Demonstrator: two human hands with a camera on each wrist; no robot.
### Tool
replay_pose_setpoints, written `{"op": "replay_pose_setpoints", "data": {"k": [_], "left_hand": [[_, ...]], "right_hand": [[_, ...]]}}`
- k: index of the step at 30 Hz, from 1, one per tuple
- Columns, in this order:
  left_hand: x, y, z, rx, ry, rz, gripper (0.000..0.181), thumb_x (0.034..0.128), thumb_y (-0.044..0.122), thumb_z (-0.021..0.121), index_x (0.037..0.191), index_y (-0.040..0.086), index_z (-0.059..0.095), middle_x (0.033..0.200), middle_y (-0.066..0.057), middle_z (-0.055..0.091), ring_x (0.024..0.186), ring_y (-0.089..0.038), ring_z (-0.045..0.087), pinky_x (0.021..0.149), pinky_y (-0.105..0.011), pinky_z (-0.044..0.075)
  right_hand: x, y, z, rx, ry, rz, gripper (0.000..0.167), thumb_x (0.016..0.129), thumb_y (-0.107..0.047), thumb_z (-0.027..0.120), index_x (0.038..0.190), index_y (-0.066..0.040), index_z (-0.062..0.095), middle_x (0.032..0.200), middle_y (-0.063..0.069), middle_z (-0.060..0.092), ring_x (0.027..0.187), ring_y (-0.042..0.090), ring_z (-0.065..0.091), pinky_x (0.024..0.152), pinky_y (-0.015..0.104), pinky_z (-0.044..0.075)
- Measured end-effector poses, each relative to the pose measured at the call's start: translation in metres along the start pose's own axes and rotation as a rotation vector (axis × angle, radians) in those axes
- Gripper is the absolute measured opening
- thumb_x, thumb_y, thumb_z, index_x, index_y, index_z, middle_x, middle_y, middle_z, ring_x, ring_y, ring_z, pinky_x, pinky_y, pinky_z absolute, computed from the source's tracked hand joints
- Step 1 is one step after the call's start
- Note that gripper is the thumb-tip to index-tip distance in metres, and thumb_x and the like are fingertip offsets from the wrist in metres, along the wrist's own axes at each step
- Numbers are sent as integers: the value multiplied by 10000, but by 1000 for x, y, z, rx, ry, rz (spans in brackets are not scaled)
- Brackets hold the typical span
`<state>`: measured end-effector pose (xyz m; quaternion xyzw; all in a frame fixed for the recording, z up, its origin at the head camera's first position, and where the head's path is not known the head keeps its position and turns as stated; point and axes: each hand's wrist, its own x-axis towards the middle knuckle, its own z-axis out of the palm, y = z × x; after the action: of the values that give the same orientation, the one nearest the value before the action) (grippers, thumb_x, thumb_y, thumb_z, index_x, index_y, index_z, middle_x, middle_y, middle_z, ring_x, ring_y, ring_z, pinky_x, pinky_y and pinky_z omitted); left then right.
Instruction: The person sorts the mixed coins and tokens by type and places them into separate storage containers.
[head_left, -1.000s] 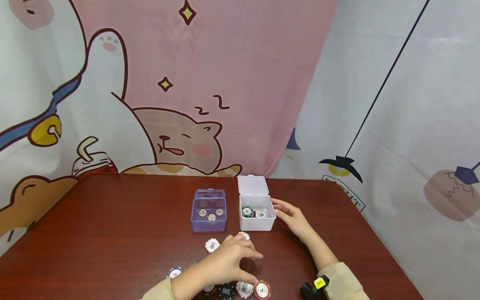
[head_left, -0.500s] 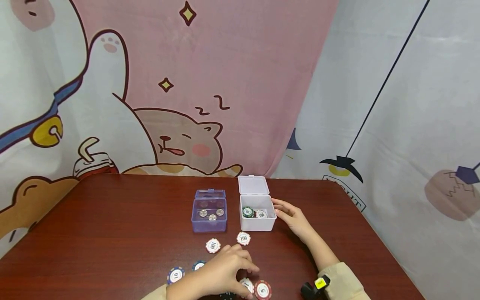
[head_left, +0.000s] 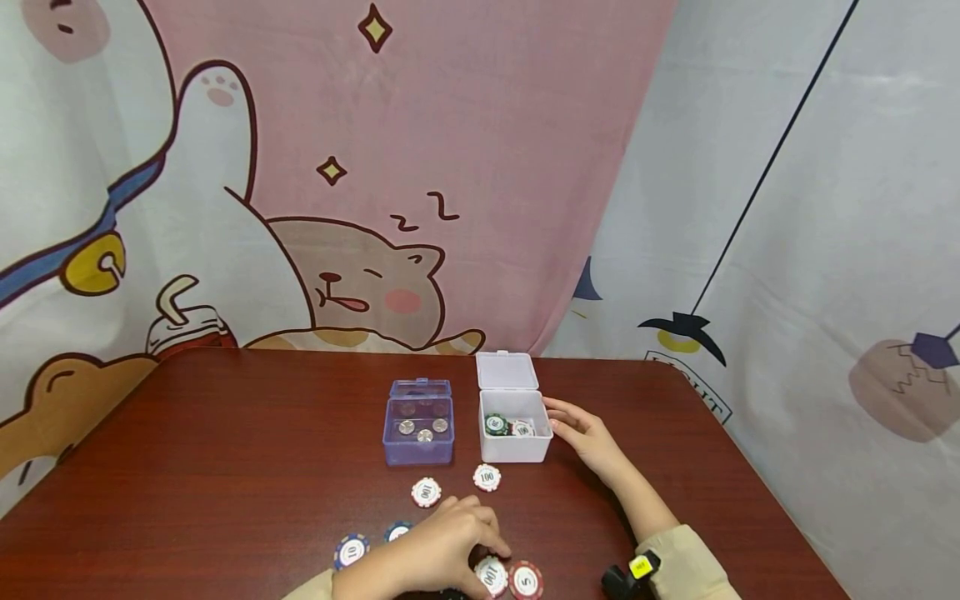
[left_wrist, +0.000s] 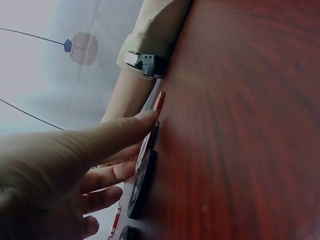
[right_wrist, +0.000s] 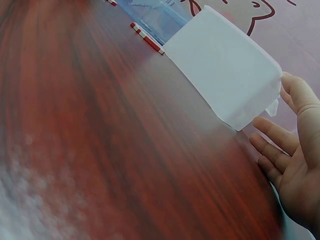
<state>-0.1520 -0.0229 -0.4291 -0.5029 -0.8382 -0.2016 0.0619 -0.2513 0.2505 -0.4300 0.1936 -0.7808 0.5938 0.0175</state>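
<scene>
Fingers and thumb of the left hand (head_left: 442,542) curl round the rim of a white chip (head_left: 491,577), just beside a red chip (head_left: 526,580) on the glossy, wood-grained bench (head_left: 187,467); a black chip (left_wrist: 142,186) is mostly hidden from the head view, a blue chip (head_left: 397,529) partly covered; farther off, the right hand (head_left: 588,437) touches a smooth white plastic box (head_left: 515,450), its fingers loosely spread; beside that, a translucent blue box (head_left: 418,452) contains silvery discs (head_left: 425,435), their markings too small to read.

Pink-and-white cartoon backdrop (head_left: 480,167); reddish-brown table (head_left: 225,467)
</scene>
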Motion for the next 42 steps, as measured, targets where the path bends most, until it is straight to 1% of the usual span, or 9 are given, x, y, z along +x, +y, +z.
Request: {"op": "replay_pose_setpoints", "data": {"k": [6,9,17,27,36,42], "left_hand": [[0,0,-1,-1,-26,-15,433,551,318,889,965,268,772,834,220,536,804,61,407,655,-177,289],[0,0,-2,-2,-26,-12,421,546,325,891,947,278,774,821,221,528,800,61,403,656,-179,288],[1,-1,-2,15,-2,17,375,539,349,892,892,299,775,789,227,515,785,59,392,661,-173,285],[0,-3,-1,32,6,42,341,552,349,885,867,303,766,771,241,514,779,56,387,669,-164,286],[1,-2,-2,47,38,42,345,555,341,870,882,290,770,800,226,545,798,41,407,675,-166,293],[5,-2,-5,13,65,26,336,575,309,865,894,261,774,824,211,549,816,31,420,694,-169,304]], "right_hand": [[-1,-6,1,-7,4,9,403,945,-8,559,1332,81,494,1201,322,566,1150,477,494,870,220,433],[-1,-6,1,-6,7,13,403,945,-10,561,1332,78,496,1202,320,567,1152,474,493,868,217,432],[0,-3,1,3,8,33,415,944,-7,559,1347,67,488,1221,313,559,1166,448,497,867,215,429],[1,-3,2,1,11,40,418,943,-9,562,1347,69,487,1224,317,555,1167,450,495,864,209,428],[0,-4,2,-3,13,41,416,944,-13,563,1345,68,489,1217,313,561,1165,448,497,868,217,431],[-1,-4,1,-18,14,38,413,946,-19,563,1345,62,493,1215,310,564,1160,446,503,868,219,428]]}}
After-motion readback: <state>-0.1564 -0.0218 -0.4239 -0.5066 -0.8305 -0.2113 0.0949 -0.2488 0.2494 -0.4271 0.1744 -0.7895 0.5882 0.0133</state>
